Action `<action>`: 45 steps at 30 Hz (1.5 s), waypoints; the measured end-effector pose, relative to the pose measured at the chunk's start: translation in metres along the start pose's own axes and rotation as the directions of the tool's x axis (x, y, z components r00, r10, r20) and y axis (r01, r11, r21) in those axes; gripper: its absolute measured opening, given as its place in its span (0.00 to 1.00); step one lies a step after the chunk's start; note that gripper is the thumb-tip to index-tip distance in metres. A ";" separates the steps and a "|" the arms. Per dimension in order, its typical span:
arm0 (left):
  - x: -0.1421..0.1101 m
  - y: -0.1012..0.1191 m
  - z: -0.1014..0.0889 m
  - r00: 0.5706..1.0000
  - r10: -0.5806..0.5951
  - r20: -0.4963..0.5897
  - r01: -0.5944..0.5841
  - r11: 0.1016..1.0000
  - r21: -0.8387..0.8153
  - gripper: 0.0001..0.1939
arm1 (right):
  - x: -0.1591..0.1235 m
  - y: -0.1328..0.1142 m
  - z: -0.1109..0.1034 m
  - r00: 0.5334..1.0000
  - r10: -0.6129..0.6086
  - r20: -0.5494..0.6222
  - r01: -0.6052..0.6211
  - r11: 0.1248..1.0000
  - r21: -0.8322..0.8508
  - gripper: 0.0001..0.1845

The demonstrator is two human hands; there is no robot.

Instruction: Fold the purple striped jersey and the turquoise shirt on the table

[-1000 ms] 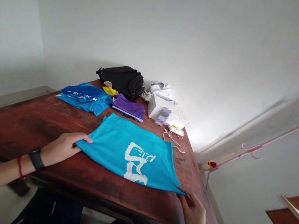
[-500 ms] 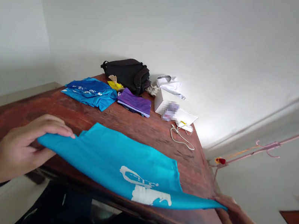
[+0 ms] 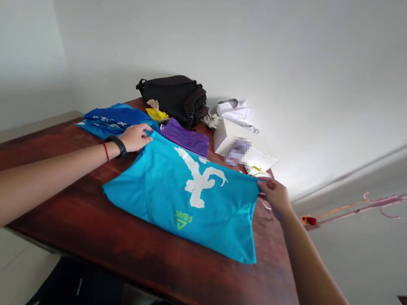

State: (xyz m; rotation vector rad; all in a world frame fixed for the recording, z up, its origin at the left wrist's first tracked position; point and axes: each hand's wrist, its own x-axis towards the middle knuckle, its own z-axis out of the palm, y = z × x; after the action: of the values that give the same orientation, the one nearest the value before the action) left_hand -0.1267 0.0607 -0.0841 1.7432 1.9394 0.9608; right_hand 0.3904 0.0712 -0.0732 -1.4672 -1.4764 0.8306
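Observation:
A turquoise shirt (image 3: 160, 182) with a white figure print and a small green "PEAK" logo, upside down to me, is spread across the wooden table. My left hand (image 3: 136, 137), with a black band on its wrist, pinches the shirt's far left corner. At the far right corner, the fingers of my right hand (image 3: 274, 192) are closed on the fabric. Between the hands the far edge is drawn out almost straight. The near edge lies on the tabletop.
On the wooden table (image 3: 125, 258), a blue shirt (image 3: 106, 119) and folded purple cloth (image 3: 185, 136) lie beyond my left hand. Behind are a black bag (image 3: 169, 95), a yellow packet (image 3: 156, 114), a white box (image 3: 225, 138) and white cloth (image 3: 235, 111). A pink rod (image 3: 369, 202) stands right.
Both hands have moved forward from the table's near edge, carrying the held edge of the turquoise shirt to the far side. The white figure and green logo now face up.

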 end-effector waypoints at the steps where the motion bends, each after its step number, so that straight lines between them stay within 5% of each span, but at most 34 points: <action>1: 0.007 -0.004 0.010 1.000 0.004 0.005 -0.004 1.000 0.015 0.19 | 0.010 0.014 0.010 1.000 -0.005 -0.007 0.005 0.999 -0.045 0.26; 7: 0.020 -0.019 0.040 1.000 0.013 -0.013 -0.011 0.996 0.092 0.20 | 0.033 0.061 0.041 0.994 -0.033 -0.106 0.011 0.979 -0.205 0.24; 10: 0.010 -0.024 0.039 0.998 0.065 -0.009 -0.064 0.994 0.091 0.28 | 0.022 0.061 0.042 0.982 -0.100 -0.162 0.059 0.970 -0.238 0.27; 14: -0.034 -0.027 0.019 0.992 0.081 0.098 -0.078 0.996 -0.036 0.38 | -0.020 0.062 0.037 0.954 -0.249 -0.168 0.192 0.936 -0.297 0.26; 18: -0.096 -0.037 -0.017 0.952 -0.100 0.289 0.173 0.955 -0.240 0.45 | -0.081 0.066 0.021 0.992 -0.022 -0.121 0.000 0.983 -0.182 0.30; 22: -0.148 -0.055 -0.050 0.889 -0.177 0.423 0.365 0.830 -0.421 0.43 | -0.140 0.052 0.001 0.964 0.265 -0.001 -0.265 0.964 0.007 0.35; 27: -0.177 -0.049 -0.059 0.752 -0.102 0.651 0.530 0.681 -0.505 0.43 | -0.185 0.024 -0.005 0.944 0.295 0.149 -0.292 0.955 -0.046 0.37; 32: -0.174 -0.026 -0.044 0.848 -0.012 0.530 0.264 0.876 -0.403 0.44 | -0.192 0.022 0.006 0.943 0.159 0.292 -0.176 0.984 0.035 0.44; 35: -0.168 -0.026 -0.032 0.859 0.076 0.506 0.126 0.927 -0.354 0.38 | -0.188 0.032 0.010 0.956 0.066 0.287 -0.079 0.996 0.035 0.49; 39: -0.159 -0.032 -0.022 0.854 0.082 0.513 0.046 0.972 -0.232 0.33 | -0.181 0.044 0.012 0.966 0.027 0.256 -0.020 0.999 -0.032 0.44; 45: -0.156 -0.019 -0.036 0.914 0.017 0.406 0.079 0.973 -0.218 0.27 | -0.172 0.048 0.008 0.984 -0.022 0.178 0.036 0.996 -0.077 0.33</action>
State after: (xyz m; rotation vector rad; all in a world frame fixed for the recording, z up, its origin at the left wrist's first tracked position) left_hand -0.1378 -0.0996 -0.0988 1.6182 1.5218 0.7075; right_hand 0.3897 -0.0939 -0.1409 -1.4572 -1.6767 0.9134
